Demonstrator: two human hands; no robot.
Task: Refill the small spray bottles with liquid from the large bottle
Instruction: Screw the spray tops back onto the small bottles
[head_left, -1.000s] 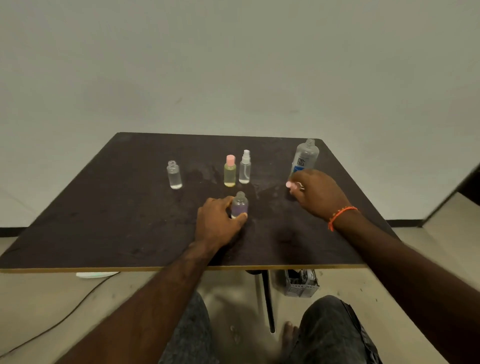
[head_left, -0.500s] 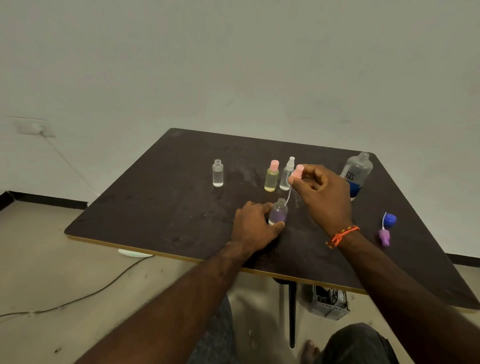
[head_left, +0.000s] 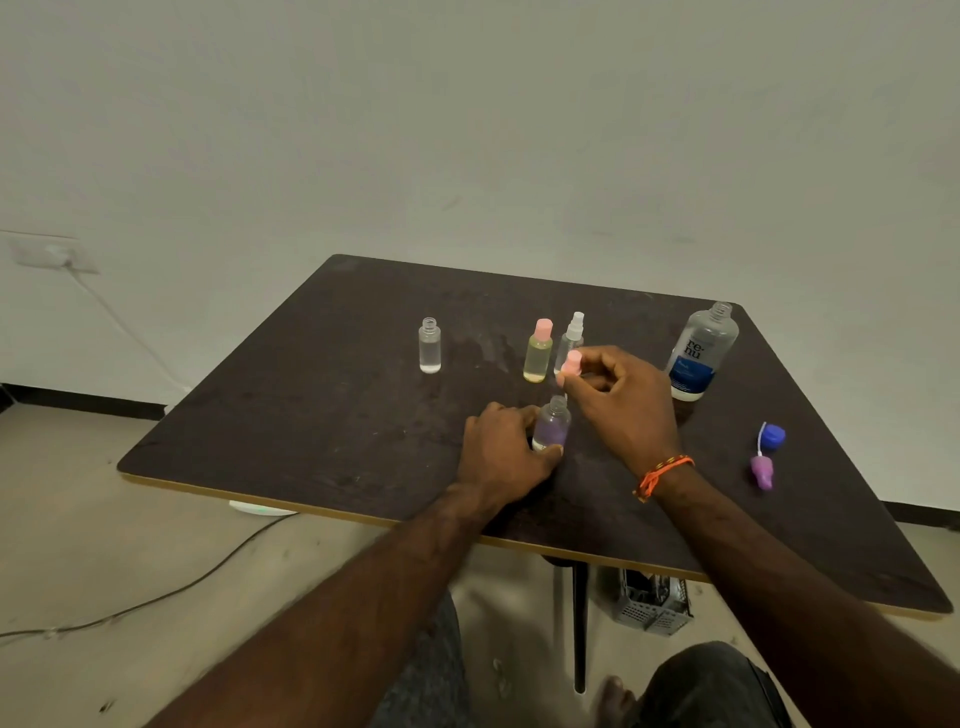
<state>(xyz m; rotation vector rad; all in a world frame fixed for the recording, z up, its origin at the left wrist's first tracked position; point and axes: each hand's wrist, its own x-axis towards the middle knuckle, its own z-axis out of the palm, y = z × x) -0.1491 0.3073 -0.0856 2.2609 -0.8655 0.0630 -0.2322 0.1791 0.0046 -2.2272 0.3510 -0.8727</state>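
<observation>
The left hand (head_left: 501, 457) is holding the little purple bottle (head_left: 551, 423) standing on the table (head_left: 311, 415). The right hand (head_left: 618, 402) is pinching a pink spray top (head_left: 571, 362) just above it. The big bottle (head_left: 701, 352) is standing open, far right

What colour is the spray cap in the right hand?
Pink. The right hand pinches the cap above the purple bottle; the head view shows it.
</observation>
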